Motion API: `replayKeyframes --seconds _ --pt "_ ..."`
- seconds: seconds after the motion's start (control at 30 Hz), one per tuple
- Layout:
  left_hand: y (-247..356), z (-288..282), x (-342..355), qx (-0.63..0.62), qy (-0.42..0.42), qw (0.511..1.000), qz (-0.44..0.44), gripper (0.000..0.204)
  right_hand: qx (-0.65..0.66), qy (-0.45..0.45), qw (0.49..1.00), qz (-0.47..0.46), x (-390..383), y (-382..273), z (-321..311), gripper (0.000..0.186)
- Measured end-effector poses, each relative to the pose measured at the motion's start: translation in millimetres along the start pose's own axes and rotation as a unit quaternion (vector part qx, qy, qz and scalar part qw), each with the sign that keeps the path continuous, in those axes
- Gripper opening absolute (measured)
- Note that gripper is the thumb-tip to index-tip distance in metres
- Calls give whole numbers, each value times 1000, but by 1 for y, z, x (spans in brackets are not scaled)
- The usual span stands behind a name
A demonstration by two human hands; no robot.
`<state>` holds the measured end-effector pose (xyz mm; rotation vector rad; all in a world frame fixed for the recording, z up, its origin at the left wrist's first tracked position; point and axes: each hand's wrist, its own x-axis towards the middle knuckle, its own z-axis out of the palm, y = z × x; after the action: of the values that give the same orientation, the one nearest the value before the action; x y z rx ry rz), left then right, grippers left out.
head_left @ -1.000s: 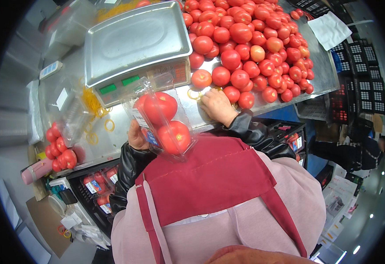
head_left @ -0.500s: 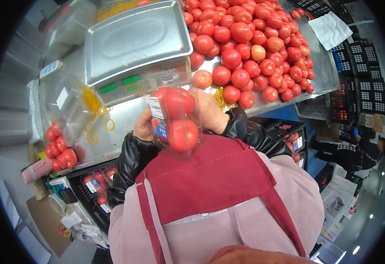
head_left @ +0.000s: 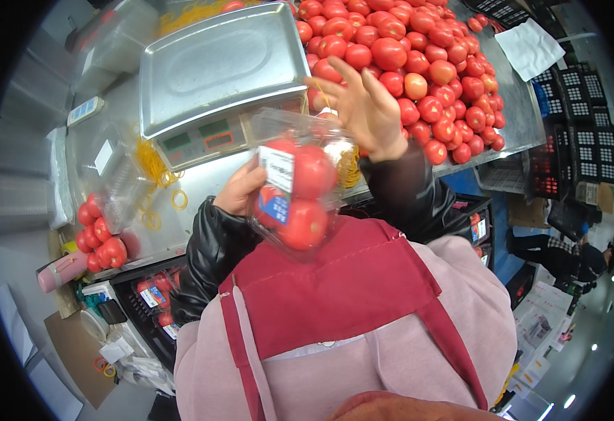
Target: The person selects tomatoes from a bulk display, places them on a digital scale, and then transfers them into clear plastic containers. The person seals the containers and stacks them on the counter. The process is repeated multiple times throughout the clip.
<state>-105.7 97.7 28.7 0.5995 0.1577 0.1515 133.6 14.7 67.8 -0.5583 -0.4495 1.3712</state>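
Observation:
My left hand (head_left: pixel 240 188) is closed on the left edge of a clear plastic clamshell box (head_left: pixel 268 235). Inside the box large red tomatoes (head_left: pixel 307 223) show, and a white and blue label (head_left: pixel 277 184) sits on its left side. My right hand (head_left: pixel 369 116) is raised beyond the box's right side, fingers spread and slightly blurred. A thin yellow rubber band (head_left: pixel 321 92) crosses its fingertips, apart from the box. Behind the box stands a scale with a steel tray (head_left: pixel 223 70).
Loose tomatoes (head_left: pixel 430 81) are heaped at the far right of the steel table. Yellow rubber bands (head_left: pixel 151 165) lie left of the scale, beside clear empty boxes (head_left: pixel 114 175). Below, black crates (head_left: pixel 133 298) hold packed tomatoes. A person (head_left: pixel 581 263) stands at far right.
My right hand has left the box and moved up and right, its fingers spreading with a rubber band at the tips. The box has shifted slightly right in my left hand.

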Motion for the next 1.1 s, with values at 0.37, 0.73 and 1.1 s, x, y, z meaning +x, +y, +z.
replayKeyframes --seconds 0.37,0.73,1.1 --pt "-26 -35 -18 -26 28 998 -40 54 -482 -470 740 -18 -62 -108 91 72" --pt "-13 12 57 337 13 941 -5 88 -143 111 969 -170 -133 56 -23 80" --pt "-69 52 100 240 -168 932 -212 64 25 504 767 -396 -397 49 -83 47"
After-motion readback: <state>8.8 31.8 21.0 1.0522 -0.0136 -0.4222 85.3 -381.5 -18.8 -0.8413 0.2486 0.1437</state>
